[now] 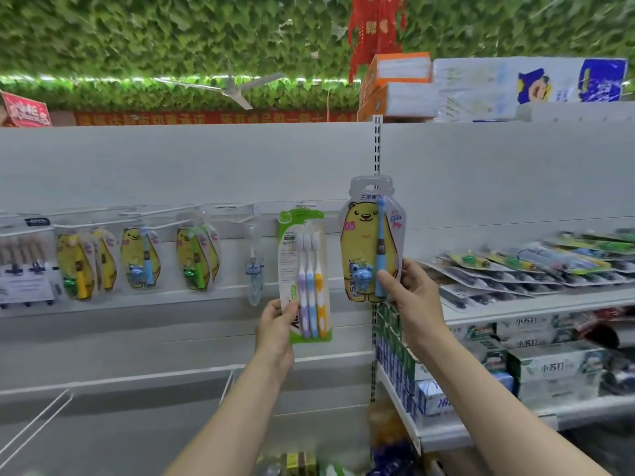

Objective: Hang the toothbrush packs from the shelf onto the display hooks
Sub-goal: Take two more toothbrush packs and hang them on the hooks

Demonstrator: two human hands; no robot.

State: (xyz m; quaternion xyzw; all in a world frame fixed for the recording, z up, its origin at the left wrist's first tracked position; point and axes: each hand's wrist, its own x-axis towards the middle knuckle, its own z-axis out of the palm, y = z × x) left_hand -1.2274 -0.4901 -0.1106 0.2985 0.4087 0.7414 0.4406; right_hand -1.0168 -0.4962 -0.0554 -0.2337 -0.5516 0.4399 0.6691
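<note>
My left hand [276, 326] grips the bottom left corner of a green pack [305, 269] with three toothbrushes, whose top sits at a white display hook [305, 204]. My right hand [410, 286] pinches the lower right edge of a yellow bear pack [369, 242] with a blue toothbrush, held upright in front of the slotted shelf post. More bear packs [139, 257] hang from hooks to the left. Flat toothbrush packs [508, 269] lie piled on the shelf to the right.
A small clear single-brush pack [254, 266] hangs just left of the green pack. Toothpaste boxes [549, 369] fill the lower right shelves. White wire dividers [37, 420] cross the lower left shelf. Tissue packs [481, 87] sit on top of the unit.
</note>
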